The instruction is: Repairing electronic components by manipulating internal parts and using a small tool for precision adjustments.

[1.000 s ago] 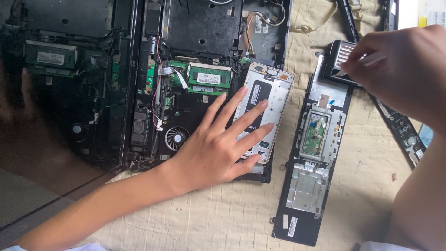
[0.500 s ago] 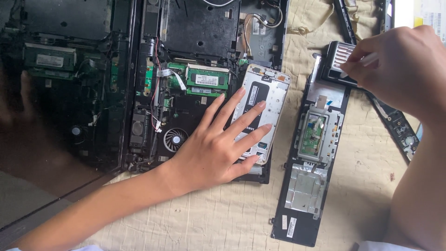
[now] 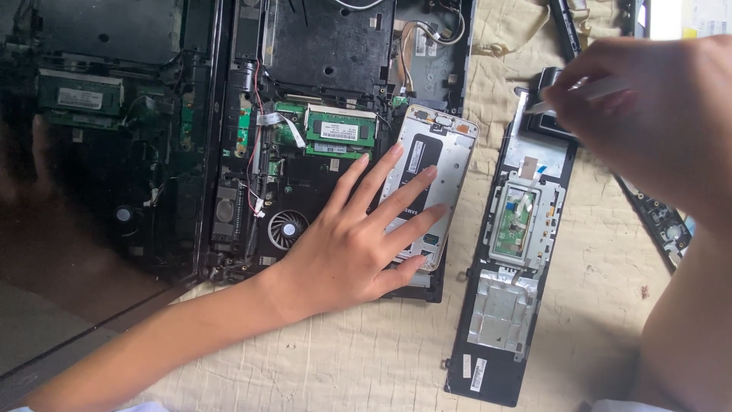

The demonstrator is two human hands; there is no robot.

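At centre frame, the left hand [image 3: 347, 248] is laid flat, fingers spread, on a silver drive caddy [image 3: 431, 156] inside the opened laptop base [image 3: 320, 69]. At upper right, a white tool [image 3: 579, 95] is pinched by the right hand [image 3: 656, 126] above the palmrest panel [image 3: 507, 305].

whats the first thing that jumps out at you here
The opened laptop base at the upper middle, its green memory board and round fan laid bare. The left hand lies flat across it, fingers spread over a silver phone frame. At the upper right the right hand pinches a slim white tool over a small black part, above a long palm-rest panel on the beige cloth.
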